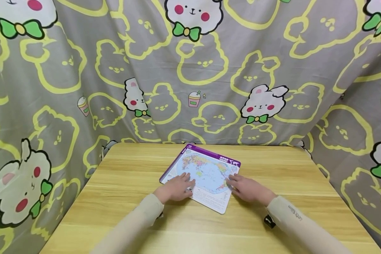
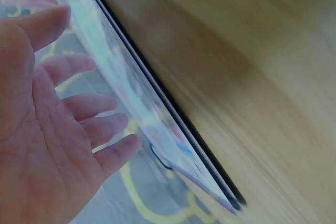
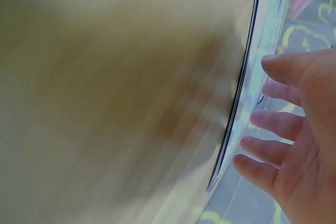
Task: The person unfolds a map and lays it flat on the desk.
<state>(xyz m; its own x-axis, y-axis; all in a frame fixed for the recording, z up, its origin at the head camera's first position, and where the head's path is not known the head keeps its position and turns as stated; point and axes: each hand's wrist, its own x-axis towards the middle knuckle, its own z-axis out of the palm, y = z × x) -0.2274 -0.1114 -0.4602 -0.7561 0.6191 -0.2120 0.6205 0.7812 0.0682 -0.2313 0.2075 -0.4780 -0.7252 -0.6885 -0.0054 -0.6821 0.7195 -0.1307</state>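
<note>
A flat world map board (image 1: pixel 207 176) with a purple border lies at an angle on the wooden table. My left hand (image 1: pixel 176 187) is over its left lower side, fingers spread. At the right edge, my right hand (image 1: pixel 249 187) has its fingers stretched over the map. In the left wrist view, the palm and slightly bent fingers show above the board (image 2: pixel 136 87), gripping nothing. The right wrist view likewise has loosely extended fingers beside the thin board (image 3: pixel 242 95). Whether any fingertip touches the surface, I cannot tell.
The light wooden table (image 1: pixel 120 218) runs back to a grey curtain (image 1: pixel 209 116) with yellow outlines and white cartoon animals. The curtain also hangs along both sides. A small black object (image 1: pixel 269 221) sits under the right sleeve cuff.
</note>
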